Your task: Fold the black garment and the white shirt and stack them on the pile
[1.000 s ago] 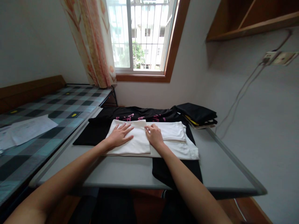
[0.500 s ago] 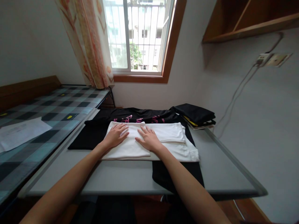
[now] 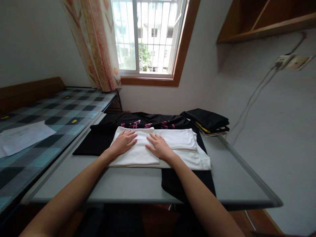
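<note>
A white garment [image 3: 138,153], partly folded, lies across a black shirt with pink lettering [image 3: 96,144] on the table. My left hand [image 3: 123,141] rests flat on the folded left part of the white cloth, fingers spread. Palm down and fingers apart, my right hand [image 3: 159,144] presses the cloth near the edge of that fold. To its right, another folded layer of the white garment stretches out, with gathered fabric at its right end. Part of the black shirt shows below the white cloth, beneath my right forearm.
A stack of folded dark clothes [image 3: 208,121] sits at the back right of the grey table [image 3: 237,179]. Left of the table is a bed with a checked cover [image 3: 84,105], with a paper sheet [image 3: 24,138] on it. A wooden shelf [image 3: 269,29] hangs at upper right.
Both hands stay flat on the white garment in nearly the same place. The view has shifted slightly; the clothes show no clear movement.
</note>
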Motion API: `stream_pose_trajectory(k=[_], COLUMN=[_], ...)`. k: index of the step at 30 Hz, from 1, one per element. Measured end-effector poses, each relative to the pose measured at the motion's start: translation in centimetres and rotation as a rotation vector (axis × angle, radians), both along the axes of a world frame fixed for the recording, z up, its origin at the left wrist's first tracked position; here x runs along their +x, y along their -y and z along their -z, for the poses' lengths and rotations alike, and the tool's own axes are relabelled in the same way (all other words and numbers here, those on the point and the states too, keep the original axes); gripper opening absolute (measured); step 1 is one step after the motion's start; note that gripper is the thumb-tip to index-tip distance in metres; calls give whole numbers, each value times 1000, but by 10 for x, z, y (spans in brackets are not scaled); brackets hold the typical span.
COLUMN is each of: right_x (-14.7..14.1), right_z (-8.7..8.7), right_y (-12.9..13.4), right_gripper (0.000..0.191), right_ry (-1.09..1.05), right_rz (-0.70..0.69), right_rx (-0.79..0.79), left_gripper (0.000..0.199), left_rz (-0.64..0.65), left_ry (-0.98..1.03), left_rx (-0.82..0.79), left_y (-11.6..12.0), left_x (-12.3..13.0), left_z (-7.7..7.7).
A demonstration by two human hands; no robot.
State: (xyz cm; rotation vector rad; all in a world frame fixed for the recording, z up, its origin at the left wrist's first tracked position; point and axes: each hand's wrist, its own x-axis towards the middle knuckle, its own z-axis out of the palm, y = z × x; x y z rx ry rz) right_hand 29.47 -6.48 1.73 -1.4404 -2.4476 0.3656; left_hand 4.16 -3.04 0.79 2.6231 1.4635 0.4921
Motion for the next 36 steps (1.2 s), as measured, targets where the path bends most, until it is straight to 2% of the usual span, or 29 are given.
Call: stream_pose_trajectory(k=[18,26,36], right_x=[2,1,0], right_z=[7,2,5], right_y=[-3,-1,-4], right_gripper=[58,58,59], right_ry=[-31,-28,-23], right_rz=[-5,3,11], right_rx=[14,7,5], left_gripper=[54,53,52], left_rz=[-12,-4,-1], left_ry=[9,48,37], left_rx=[-26,-9,-14], left_y=[2,3,2], left_x=[2,1,0], left_z=[-3,-1,-1])
